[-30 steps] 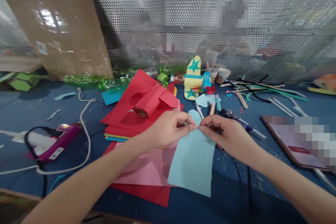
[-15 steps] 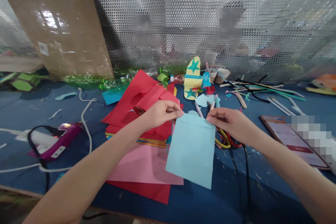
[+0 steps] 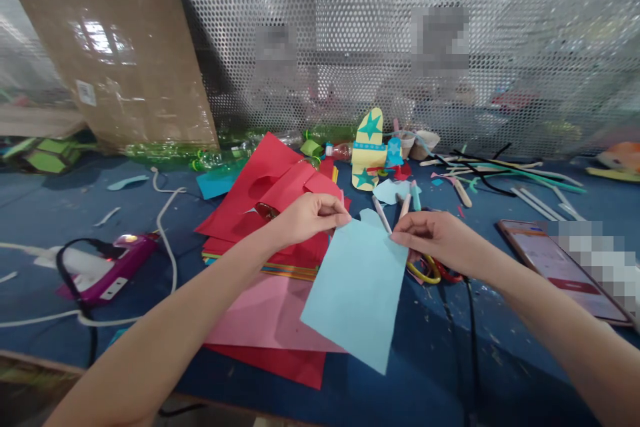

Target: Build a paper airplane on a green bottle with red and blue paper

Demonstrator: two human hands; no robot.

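Head view: two bare hands hold a sheet of light-blue paper [image 3: 357, 287] by its far edge, above a blue surface [image 3: 430, 360]. The left hand [image 3: 313, 219] pinches the far left corner between thumb and fingers; the right hand [image 3: 434, 235] has a like grip on the far right corner. The paper slopes down toward the person, partly over a pink sheet [image 3: 265, 313]; whether its loose near edge touches anything cannot be told. Just left lies a stack of red paper [image 3: 225, 223]. Looped yellow and red handles [image 3: 427, 280] sit just under the right hand.

To handle the sheet well, both pinches should probably be light and level, pulling just enough to keep the far edge straight without creasing the corners. The right wrist is best kept clear of the handles, which could snag the paper.

Containers stand or lie along the back, by a perforated metal panel [image 3: 320, 33]. A see-through green bottle [image 3: 160, 152] lies on its side at left; a pinkish bottle [image 3: 341, 151] with a white cap lies nearer the middle. Further right are pale cups [image 3: 426, 145]. What any of them contains is too small to make out.
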